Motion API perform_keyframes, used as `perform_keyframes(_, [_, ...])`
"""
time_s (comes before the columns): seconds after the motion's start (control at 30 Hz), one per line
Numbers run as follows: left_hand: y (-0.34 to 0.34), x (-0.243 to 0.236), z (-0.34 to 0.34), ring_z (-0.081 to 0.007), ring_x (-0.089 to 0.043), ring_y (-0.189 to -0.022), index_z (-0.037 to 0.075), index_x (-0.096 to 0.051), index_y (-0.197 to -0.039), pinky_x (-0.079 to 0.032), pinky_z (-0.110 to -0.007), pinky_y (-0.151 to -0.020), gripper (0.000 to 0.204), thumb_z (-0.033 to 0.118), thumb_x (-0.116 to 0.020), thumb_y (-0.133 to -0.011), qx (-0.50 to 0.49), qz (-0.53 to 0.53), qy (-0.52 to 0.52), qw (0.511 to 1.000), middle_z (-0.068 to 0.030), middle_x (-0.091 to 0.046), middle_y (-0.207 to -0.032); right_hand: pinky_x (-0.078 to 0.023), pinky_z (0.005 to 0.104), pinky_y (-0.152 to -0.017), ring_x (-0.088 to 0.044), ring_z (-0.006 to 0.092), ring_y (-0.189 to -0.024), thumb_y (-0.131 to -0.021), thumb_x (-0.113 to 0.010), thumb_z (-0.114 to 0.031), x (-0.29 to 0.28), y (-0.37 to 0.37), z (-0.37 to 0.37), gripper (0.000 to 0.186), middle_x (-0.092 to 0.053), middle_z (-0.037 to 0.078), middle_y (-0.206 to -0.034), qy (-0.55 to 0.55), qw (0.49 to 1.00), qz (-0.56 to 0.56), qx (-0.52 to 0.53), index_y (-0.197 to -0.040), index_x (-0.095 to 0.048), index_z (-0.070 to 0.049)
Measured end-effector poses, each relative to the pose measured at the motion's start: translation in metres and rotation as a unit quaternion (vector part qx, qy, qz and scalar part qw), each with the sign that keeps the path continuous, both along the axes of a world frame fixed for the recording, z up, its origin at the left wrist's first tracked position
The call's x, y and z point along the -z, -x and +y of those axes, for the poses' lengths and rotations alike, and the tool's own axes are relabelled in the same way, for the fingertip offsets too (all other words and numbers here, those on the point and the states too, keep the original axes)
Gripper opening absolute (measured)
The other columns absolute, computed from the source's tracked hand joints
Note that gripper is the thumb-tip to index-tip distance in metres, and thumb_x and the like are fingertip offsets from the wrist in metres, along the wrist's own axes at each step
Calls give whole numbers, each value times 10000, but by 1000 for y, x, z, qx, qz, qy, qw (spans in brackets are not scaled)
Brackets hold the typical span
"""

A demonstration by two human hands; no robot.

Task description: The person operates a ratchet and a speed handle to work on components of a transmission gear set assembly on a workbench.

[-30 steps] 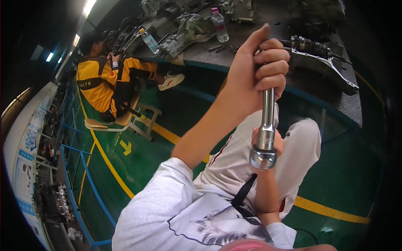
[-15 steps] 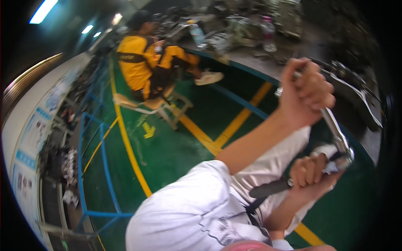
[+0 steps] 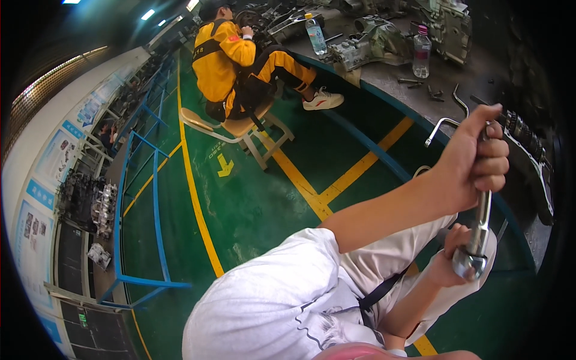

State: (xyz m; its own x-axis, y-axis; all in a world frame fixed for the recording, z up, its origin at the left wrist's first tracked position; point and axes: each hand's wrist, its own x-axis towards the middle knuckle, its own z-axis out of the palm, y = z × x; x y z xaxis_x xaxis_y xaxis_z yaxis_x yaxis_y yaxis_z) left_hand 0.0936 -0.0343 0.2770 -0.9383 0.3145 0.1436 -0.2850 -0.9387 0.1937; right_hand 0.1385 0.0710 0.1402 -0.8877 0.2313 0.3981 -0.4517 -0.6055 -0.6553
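A chrome socket tool (image 3: 481,231) is gripped in the left hand (image 3: 480,157) of a person dressed in a white shirt (image 3: 264,294) and pale trousers (image 3: 390,246), its bar wrapped by curled fingers while the thumb is left extended. The tool is held above the knees, to the near side of a metal-topped workbench (image 3: 390,87), and its rounded head is directed toward the near side. The right hand (image 3: 445,264) is placed just beside that head with its fingers bent; whether anything is held there cannot be told, as the palm is hidden. Beyond the left hand, a bent chrome rod (image 3: 434,130) is seen near the bench's edge, and to the right a toothed gear shaft (image 3: 525,135) is laid out. Farther along the bench, a pink-capped bottle (image 3: 422,55) is set near small metal pieces (image 3: 435,93), with a cast housing (image 3: 384,41) and a yellow-capped bottle (image 3: 315,36) placed to its left. At far left, a chair (image 3: 240,126) is occupied by a co-worker in yellow and black (image 3: 219,63). The green floor (image 3: 240,204) is crossed by yellow lines and bordered on the left by a blue railing (image 3: 158,216).
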Motion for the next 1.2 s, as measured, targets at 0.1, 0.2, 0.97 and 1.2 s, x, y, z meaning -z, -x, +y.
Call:
perform_keyframes(0.1, [-1, 0, 17, -92, -192, -346, 165, -307, -531, -176, -241, -330, 416, 313, -411, -906, 4, 171, -51, 984, 58, -187, -431, -239, 202, -314, -306, 108, -297, -796, -479, -577, -40, -4, 5, 589, -356, 31, -397, 120, 930, 84, -337, -491, -311, -102])
perform_keyframes(0.2, [-7, -1, 22, -100, -206, -347, 147, -288, -533, -176, -251, -340, 396, 232, -423, -896, -82, 316, 70, 943, 34, -217, -420, -195, 188, -246, -243, 50, -249, -910, -470, -320, -45, -1, 26, 445, -286, -2, -377, 274, 768, 62, -576, -561, -322, -87])
perform_keyframes(0.97, [17, 41, 5, -76, -250, -398, 99, -406, -780, -226, -231, -334, 457, 528, -329, -919, 195, 62, -177, 963, 38, -313, -559, -318, 283, -400, -418, 212, -375, -663, -661, -471, -17, 21, 2, 470, -395, 53, -458, -262, 939, 198, 105, -564, -487, -46])
perform_keyframes(1.2, [4, 41, 33, -153, -429, -646, 101, -416, -791, -390, -324, -684, 520, 610, -346, -875, -149, 231, 61, 959, -1, -387, -650, -165, 255, -353, -213, 91, -345, -793, -293, -741, -20, 27, 29, 677, -254, -28, -410, 228, 831, -24, -507, -538, -303, -115])
